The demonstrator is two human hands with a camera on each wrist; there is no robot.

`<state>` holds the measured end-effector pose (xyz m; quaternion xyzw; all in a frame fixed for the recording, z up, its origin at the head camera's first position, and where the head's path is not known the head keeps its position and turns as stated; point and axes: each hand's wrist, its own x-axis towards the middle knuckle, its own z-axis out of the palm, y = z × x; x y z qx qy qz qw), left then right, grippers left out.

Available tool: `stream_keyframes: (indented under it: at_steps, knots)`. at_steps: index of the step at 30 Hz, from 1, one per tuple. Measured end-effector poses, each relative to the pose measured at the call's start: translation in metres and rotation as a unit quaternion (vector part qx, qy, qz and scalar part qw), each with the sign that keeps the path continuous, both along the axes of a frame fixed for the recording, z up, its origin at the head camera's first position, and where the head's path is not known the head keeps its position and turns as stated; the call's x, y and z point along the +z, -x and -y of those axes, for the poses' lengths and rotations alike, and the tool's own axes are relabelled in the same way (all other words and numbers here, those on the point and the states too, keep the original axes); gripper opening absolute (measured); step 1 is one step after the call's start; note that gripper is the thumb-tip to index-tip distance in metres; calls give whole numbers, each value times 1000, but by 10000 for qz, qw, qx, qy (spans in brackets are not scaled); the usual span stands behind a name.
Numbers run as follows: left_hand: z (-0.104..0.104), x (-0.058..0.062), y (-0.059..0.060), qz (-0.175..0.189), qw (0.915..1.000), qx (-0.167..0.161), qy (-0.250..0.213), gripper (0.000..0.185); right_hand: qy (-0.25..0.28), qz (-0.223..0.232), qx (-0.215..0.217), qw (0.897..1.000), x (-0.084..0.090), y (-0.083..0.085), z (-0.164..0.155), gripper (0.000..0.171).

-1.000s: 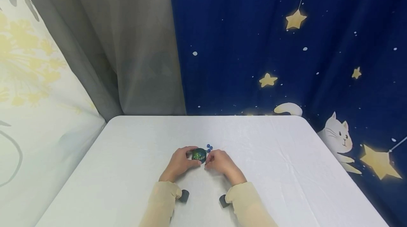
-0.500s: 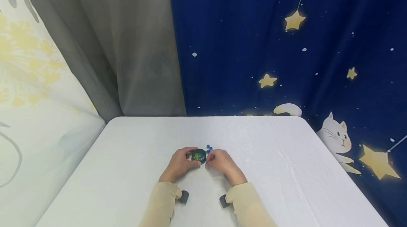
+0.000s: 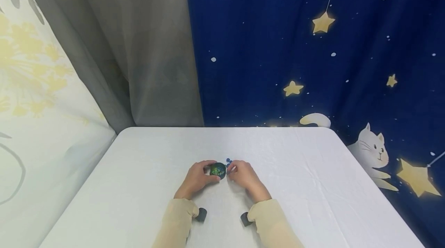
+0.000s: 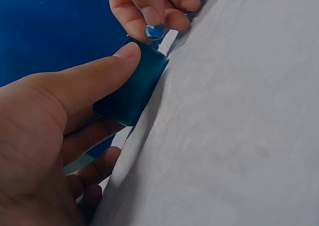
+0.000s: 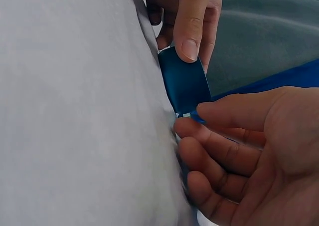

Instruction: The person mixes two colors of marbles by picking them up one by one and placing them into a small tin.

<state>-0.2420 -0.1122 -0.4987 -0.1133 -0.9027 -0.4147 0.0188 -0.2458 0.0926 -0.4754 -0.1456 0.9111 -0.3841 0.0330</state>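
My left hand (image 3: 198, 176) curls its thumb and fingers round a small round tin (image 3: 218, 170), dark teal with a green pattern on top. In the left wrist view the smooth teal side of the tin (image 4: 134, 84) shows under the thumb, just above the white cloth. Right beside the tin, my right hand (image 3: 243, 174) pinches a blue-and-clear glass marble (image 4: 154, 32) between thumb and forefinger. Only a bit of blue from that marble shows in the right wrist view. Beyond the right fingertips, a few blue marbles (image 3: 228, 160) lie on the table, partly hidden by the hand.
A white cloth covers the table (image 3: 156, 151). Dark cameras (image 3: 201, 214) are strapped under both beige sleeves (image 3: 179, 217). Behind the table hang a grey curtain (image 3: 156, 47) and a blue star-patterned curtain (image 3: 260, 47).
My right hand has shifted slightly up and to the right, a little away from the tin's near side, and covers more of the loose marbles. The left hand and tin have stayed in place.
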Motion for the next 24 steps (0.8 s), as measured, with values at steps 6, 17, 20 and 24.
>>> stream_keyframes:
  at_steps: [6,17,20,24]
  knots:
    - [-1,0,0,17,10000,-16,-19,59,73,-251,-69,9996,2,0,-2,18]
    - [-1,2,-1,9,10000,9,0,58,695,-684,-380,9945,4,3,-2,18]
    - [0,2,-1,-22,10000,-6,-30,58,831,-737,-409,9930,5,4,-2,19]
    - [0,1,0,-69,10000,-20,-5,58,955,-776,-377,9917,6,3,0,23]
